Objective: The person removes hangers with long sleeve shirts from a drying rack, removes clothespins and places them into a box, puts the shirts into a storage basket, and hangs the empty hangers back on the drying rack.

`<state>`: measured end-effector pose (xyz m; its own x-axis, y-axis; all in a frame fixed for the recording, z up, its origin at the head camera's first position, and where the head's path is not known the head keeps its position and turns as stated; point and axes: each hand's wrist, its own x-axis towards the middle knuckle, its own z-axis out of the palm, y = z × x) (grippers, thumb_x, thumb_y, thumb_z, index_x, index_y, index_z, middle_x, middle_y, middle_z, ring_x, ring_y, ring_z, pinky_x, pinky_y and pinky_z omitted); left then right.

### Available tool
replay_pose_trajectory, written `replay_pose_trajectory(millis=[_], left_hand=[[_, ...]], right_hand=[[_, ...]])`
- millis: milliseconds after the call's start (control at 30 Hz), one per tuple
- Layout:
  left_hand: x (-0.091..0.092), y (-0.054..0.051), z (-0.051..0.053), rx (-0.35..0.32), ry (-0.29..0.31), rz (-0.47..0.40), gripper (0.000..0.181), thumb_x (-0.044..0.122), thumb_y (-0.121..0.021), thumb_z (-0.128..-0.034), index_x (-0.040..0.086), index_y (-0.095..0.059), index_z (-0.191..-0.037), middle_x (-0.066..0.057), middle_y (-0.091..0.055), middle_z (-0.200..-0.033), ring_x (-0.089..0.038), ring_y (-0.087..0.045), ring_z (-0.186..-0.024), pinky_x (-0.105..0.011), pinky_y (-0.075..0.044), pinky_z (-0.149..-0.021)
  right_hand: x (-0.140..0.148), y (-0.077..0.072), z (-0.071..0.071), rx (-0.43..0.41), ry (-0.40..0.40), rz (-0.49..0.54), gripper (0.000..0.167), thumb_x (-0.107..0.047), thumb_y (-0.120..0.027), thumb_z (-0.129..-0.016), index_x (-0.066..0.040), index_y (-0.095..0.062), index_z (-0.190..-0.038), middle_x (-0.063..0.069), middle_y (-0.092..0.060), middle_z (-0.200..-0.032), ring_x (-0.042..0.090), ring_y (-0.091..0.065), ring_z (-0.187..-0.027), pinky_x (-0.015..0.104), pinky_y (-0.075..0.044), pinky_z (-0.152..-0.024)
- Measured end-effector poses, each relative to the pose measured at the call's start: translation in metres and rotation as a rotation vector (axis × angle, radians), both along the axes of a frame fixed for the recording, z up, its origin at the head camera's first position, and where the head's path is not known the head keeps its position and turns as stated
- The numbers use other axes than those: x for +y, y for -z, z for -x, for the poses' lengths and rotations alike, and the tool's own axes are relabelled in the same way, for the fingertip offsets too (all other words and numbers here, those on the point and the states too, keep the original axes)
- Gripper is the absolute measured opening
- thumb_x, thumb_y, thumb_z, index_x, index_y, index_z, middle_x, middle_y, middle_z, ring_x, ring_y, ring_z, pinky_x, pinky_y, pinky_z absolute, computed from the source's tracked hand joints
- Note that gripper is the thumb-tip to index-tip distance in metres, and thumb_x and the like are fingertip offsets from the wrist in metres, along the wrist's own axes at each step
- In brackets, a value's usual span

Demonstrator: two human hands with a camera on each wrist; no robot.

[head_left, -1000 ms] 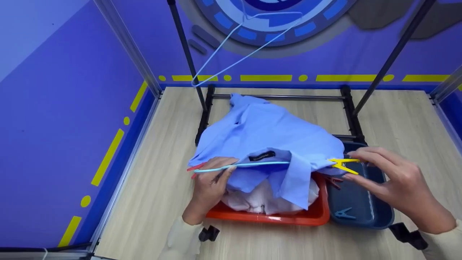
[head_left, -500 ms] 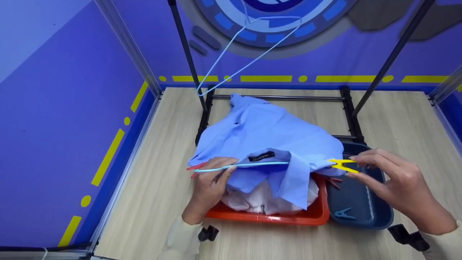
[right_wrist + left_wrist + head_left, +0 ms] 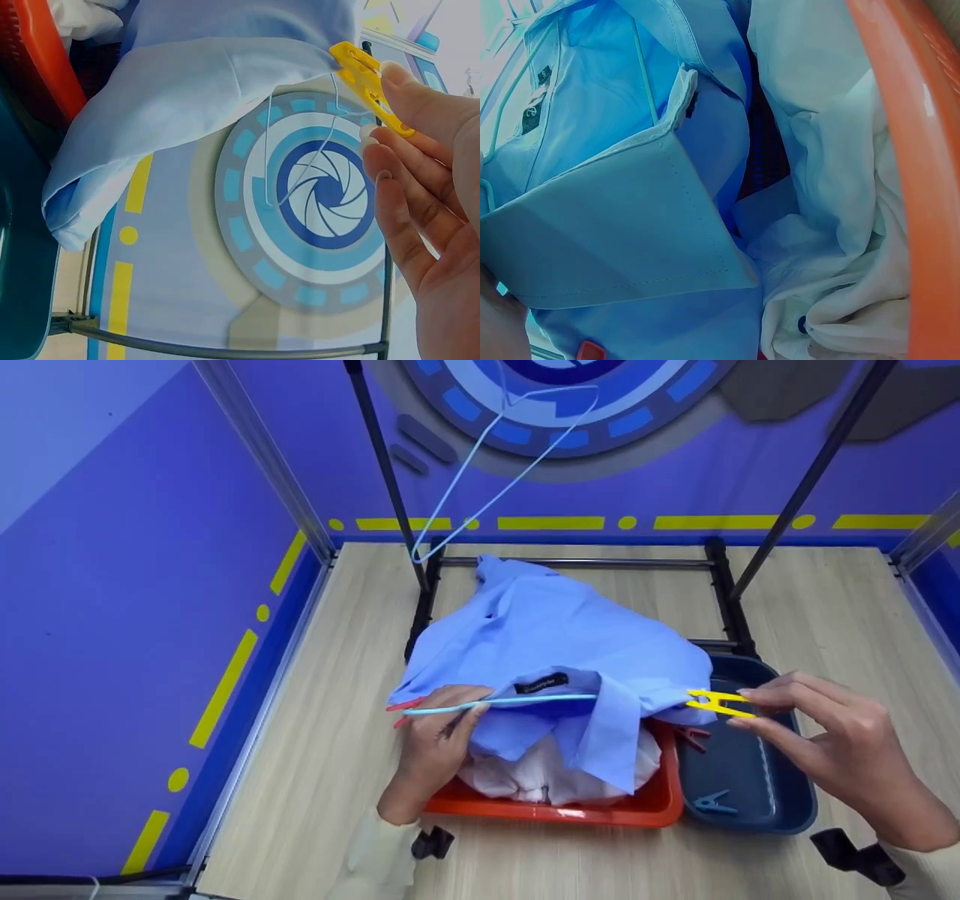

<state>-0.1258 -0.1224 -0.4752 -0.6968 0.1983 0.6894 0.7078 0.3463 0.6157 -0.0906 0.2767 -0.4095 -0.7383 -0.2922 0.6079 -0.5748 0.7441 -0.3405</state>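
Note:
A light blue shirt (image 3: 555, 622) with a dark collar label lies spread over a red basket, a light blue wire hanger (image 3: 540, 700) running through its collar. My left hand (image 3: 439, 742) holds the hanger and the shirt at the left shoulder, beside a red clothespin (image 3: 401, 711) partly hidden by the fingers. At the right shoulder, my right hand (image 3: 844, 742) pinches the handles of a yellow clothespin (image 3: 720, 703) between thumb and fingers. The clothespin's tip is at the shirt's edge (image 3: 300, 60) in the right wrist view; whether it touches cloth I cannot tell.
Below the shirt, white cloth (image 3: 525, 772) fills the red basket (image 3: 555, 812). A dark blue bin (image 3: 806, 802) on the right contains a blue clothespin (image 3: 714, 802); a dark red clothespin (image 3: 691, 737) sits near its left rim. Behind stand a black rack (image 3: 724, 600) and a hanging wire hanger (image 3: 469, 457).
My right fingers have squeezed the yellow clothespin's handles closer together, and it has shifted slightly right. The hanging wire hanger has swung. The left hand stays in place.

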Motion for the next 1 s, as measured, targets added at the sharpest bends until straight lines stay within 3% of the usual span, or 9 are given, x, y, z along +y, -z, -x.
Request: replay_pose_trajectory(millis=[67,133,233,433,767,1000], left_hand=[[-0.001,0.000,0.000,-0.005,-0.005,0.001,0.026,0.000,-0.069,-0.0850,0.008,-0.072,-0.109,-0.005,-0.073,-0.104,-0.018,-0.068,-0.099,-0.025,-0.053,-0.092],[-0.001,0.000,0.000,-0.008,-0.012,0.005,0.026,0.000,-0.069,-0.0852,0.009,-0.072,-0.109,-0.004,-0.073,-0.104,-0.017,-0.068,-0.099,-0.024,-0.053,-0.092],[-0.002,-0.001,0.001,-0.011,-0.023,0.011,0.025,0.000,-0.069,-0.0856,0.009,-0.073,-0.109,-0.004,-0.073,-0.103,-0.017,-0.068,-0.098,-0.024,-0.053,-0.092],[-0.002,-0.001,0.001,-0.016,-0.031,0.016,0.025,0.002,-0.069,-0.0859,0.010,-0.073,-0.109,-0.003,-0.073,-0.103,-0.016,-0.069,-0.099,-0.024,-0.053,-0.092],[0.000,-0.002,0.001,-0.012,-0.016,-0.007,0.025,0.001,-0.069,-0.0857,0.011,-0.073,-0.109,-0.002,-0.074,-0.103,-0.015,-0.069,-0.098,-0.024,-0.053,-0.092],[-0.001,-0.003,-0.001,-0.033,-0.029,0.015,0.024,0.004,-0.068,-0.0874,0.012,-0.073,-0.110,-0.001,-0.073,-0.104,-0.014,-0.069,-0.099,-0.024,-0.053,-0.092]], right_hand=[[0.001,-0.002,-0.002,-0.012,0.012,0.001,0.025,-0.018,-0.083,-0.070,-0.007,-0.072,-0.090,0.005,-0.071,-0.085,-0.011,-0.055,-0.083,-0.002,-0.038,-0.085],[0.001,-0.004,-0.004,-0.022,0.031,0.002,0.035,-0.003,-0.088,-0.059,-0.007,-0.073,-0.089,0.006,-0.071,-0.084,-0.011,-0.053,-0.081,-0.002,-0.039,-0.082],[0.003,-0.007,-0.007,-0.031,0.060,0.005,0.042,0.007,-0.088,-0.052,-0.005,-0.072,-0.090,0.007,-0.071,-0.084,-0.014,-0.051,-0.081,-0.002,-0.039,-0.080],[0.012,0.000,-0.006,-0.064,0.117,0.028,0.044,0.011,-0.086,-0.056,-0.003,-0.071,-0.095,0.006,-0.068,-0.086,-0.012,-0.048,-0.081,-0.002,-0.037,-0.079],[0.032,0.040,0.003,-0.151,0.253,0.027,0.040,0.002,-0.084,-0.067,-0.006,-0.069,-0.103,0.003,-0.064,-0.087,-0.016,-0.042,-0.082,-0.005,-0.033,-0.075],[0.046,0.070,0.008,-0.377,0.289,0.046,0.038,-0.005,-0.078,-0.078,-0.006,-0.067,-0.114,0.008,-0.064,-0.097,-0.020,-0.042,-0.080,-0.002,-0.038,-0.064]])
